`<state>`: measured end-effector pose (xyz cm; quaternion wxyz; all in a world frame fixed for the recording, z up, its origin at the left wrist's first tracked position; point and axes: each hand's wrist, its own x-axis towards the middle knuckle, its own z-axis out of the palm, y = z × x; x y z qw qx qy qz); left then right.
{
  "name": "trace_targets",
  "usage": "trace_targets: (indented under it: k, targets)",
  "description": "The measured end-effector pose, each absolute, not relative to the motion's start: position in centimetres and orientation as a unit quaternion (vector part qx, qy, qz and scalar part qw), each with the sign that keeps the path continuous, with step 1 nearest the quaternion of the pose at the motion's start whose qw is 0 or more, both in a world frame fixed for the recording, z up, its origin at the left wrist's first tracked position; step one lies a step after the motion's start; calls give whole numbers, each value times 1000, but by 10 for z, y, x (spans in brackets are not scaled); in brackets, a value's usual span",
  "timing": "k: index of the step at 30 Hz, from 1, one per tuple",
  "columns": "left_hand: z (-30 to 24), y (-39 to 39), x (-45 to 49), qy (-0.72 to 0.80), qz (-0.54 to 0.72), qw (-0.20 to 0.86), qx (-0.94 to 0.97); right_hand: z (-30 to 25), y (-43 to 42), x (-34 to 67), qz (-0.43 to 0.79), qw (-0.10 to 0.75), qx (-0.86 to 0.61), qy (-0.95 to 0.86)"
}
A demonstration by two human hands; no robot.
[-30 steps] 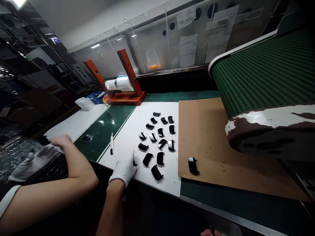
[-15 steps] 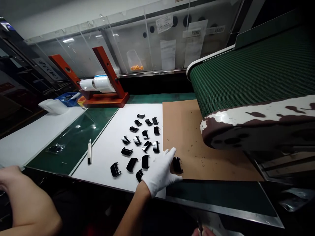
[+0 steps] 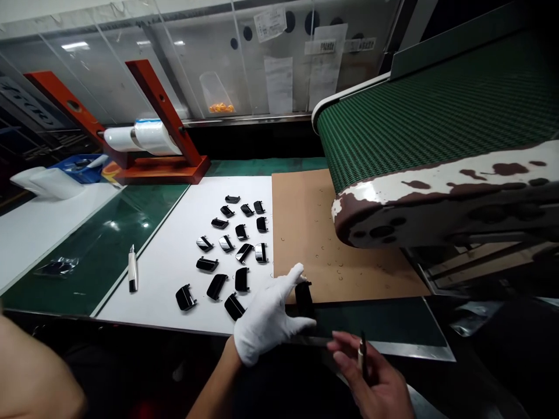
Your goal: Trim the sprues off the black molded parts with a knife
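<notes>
My left hand (image 3: 267,319), in a white glove, is closed around a glossy black plastic part (image 3: 304,295) at the front edge of the brown cardboard sheet (image 3: 349,244). Index finger lies over the part, thumb below it. My right hand (image 3: 373,378) is bare, low at the right, and pinches a thin dark pen-like tool (image 3: 362,359) upright. Several more black parts (image 3: 236,238) lie in loose rows on the white sheet (image 3: 166,273), just left of the gloved hand.
A green conveyor belt (image 3: 437,99) with a worn white end roller overhangs the cardboard on the right. An orange stand holding a film roll (image 3: 148,137) is at the back left. A white pen (image 3: 131,270) and a clear bag (image 3: 56,267) lie on the green mat. Another person's bare arm (image 3: 35,384) fills the bottom left corner.
My left hand moved right from the white sheet to the lone part on the cardboard and closed on it. My right hand rose into view with the tool. The view swung right.
</notes>
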<state>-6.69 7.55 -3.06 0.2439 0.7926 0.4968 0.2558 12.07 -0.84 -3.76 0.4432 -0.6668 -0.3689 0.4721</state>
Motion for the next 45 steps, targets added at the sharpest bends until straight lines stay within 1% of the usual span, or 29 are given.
trace_targets:
  k: [4,7,9,13,17,20,24,28,30,32,37,41,45]
  targets:
    - [-10,55,-60,441,302,288,794,-20,-2,120,436,430,-653,-445]
    - [-5,49,-52,420,323,314,788,-20,-5,119,410,450,-670,-423]
    - [-6,48,-48,419,339,335,773,-25,-9,121,443,485,-657,-371]
    - [-14,45,-47,423,353,407,729,-38,-15,126,561,537,-571,-268]
    - [-16,41,-49,423,341,459,703,-41,-17,128,579,560,-541,-240]
    - [-12,39,-48,424,347,464,696,-41,-18,128,575,565,-533,-258]
    - [-7,39,-45,422,350,415,726,-41,-19,129,522,550,-572,-313]
    - [-4,41,-44,403,343,344,776,-36,-17,131,452,499,-614,-412]
    - [-3,41,-44,396,342,328,786,-32,-16,132,439,480,-616,-444]
    - [-3,41,-44,399,344,320,788,-28,-15,132,433,478,-614,-455]
    - [-5,39,-43,401,339,331,784,-25,-18,133,439,472,-610,-461]
    - [-5,39,-42,417,355,369,751,-27,-15,139,434,463,-624,-456]
    - [-1,39,-43,413,381,413,717,-24,-8,149,476,436,-599,-474]
